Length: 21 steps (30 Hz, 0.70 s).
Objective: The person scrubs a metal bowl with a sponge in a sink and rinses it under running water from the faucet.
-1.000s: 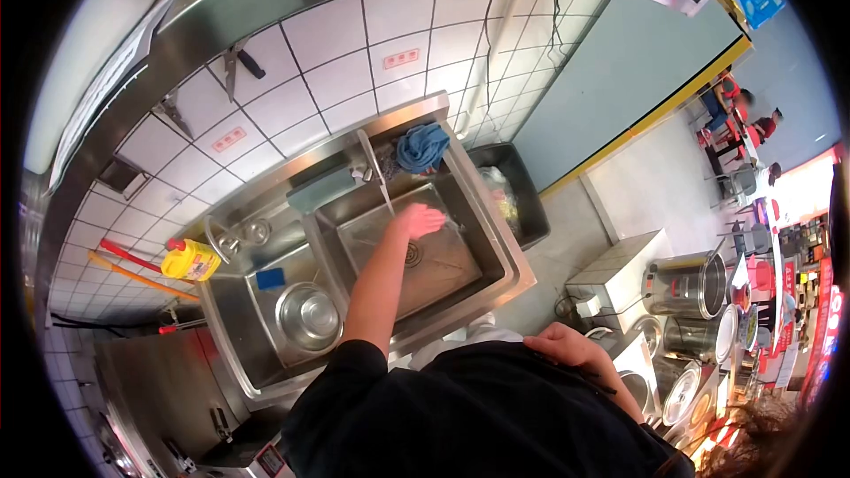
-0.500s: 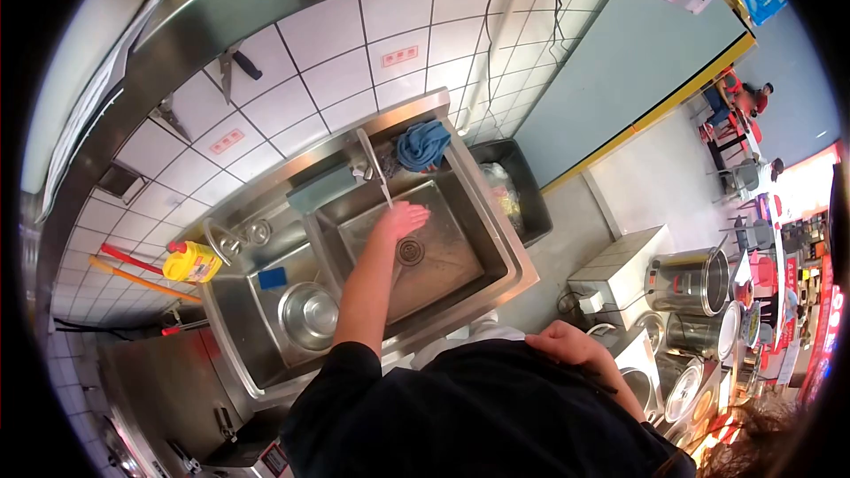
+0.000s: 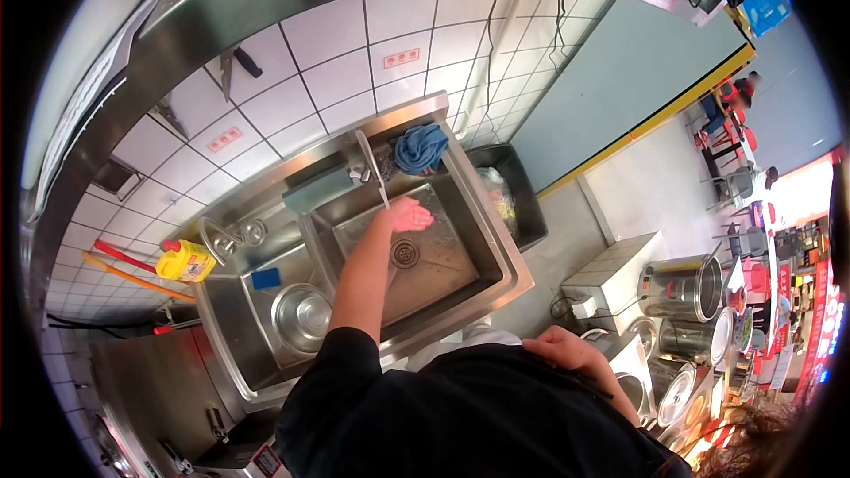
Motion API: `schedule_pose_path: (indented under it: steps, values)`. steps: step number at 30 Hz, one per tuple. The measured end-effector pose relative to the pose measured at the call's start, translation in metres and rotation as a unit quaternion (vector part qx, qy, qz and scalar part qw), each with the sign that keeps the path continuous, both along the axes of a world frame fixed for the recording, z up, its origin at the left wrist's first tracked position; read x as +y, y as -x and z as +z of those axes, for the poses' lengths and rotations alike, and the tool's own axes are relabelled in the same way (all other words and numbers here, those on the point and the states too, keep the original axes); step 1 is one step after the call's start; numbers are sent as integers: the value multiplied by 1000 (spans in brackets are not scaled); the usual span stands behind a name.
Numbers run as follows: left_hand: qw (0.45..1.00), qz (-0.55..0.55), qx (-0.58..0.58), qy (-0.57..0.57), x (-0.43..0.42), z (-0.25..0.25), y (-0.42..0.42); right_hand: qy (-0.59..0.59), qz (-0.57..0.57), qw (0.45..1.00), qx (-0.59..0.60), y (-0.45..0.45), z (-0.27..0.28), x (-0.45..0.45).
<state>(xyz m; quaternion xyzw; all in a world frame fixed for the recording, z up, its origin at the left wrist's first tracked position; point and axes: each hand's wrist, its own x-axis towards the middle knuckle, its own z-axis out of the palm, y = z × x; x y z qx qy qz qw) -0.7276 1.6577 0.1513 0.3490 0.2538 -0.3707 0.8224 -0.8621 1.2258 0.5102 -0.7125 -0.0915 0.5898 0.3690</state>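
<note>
Faucet was found at the back edge of the right basin, its spout reaching out over that basin. We observed a thin stream of water running from the spout down to the left hand, meeting it near the wrist. We noted that this hand hung above the basin floor, opened out flat, its fingers extended and close together. The drain lay in view, nearer the person than the hand was.

We recorded the right hand at the waist, against the black shirt, with its fingers bent; we could not tell whether it gripped the fabric.

We found a blue cloth heaped at the back right corner, beside the faucet. On the left side of the sink, we logged a round metal bowl, with a blue sponge near it. A yellow bottle with a red cap was by the far left corner. We also noted a dark bin just beside the sink's right end.
</note>
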Motion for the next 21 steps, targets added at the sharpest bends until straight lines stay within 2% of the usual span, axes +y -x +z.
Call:
schedule_pose_path:
  steps: [9, 12, 15, 18, 19, 21]
  values:
    - [997, -63, -43, 32, 0, 7, -16, 17, -5, 1000, 4, 2, -3, -2]
    - [990, -91, -75, 83, -8, 11, -21, 21, -5, 1000, -3, 3, 0, 1]
    - [979, -147, -97, 107, -21, 15, -19, 47, -1, 999, -3, 1, 0, 0]
    - [949, -257, -66, 170, -35, 9, -7, 47, -19, 999, -5, 3, -1, 1]
    - [950, -290, -49, 104, -38, 5, -1, 39, -15, 999, -10, 1, -1, 1]
    - [972, -235, -21, 6, -39, -13, 10, 24, -7, 1000, -18, -1, -2, 1]
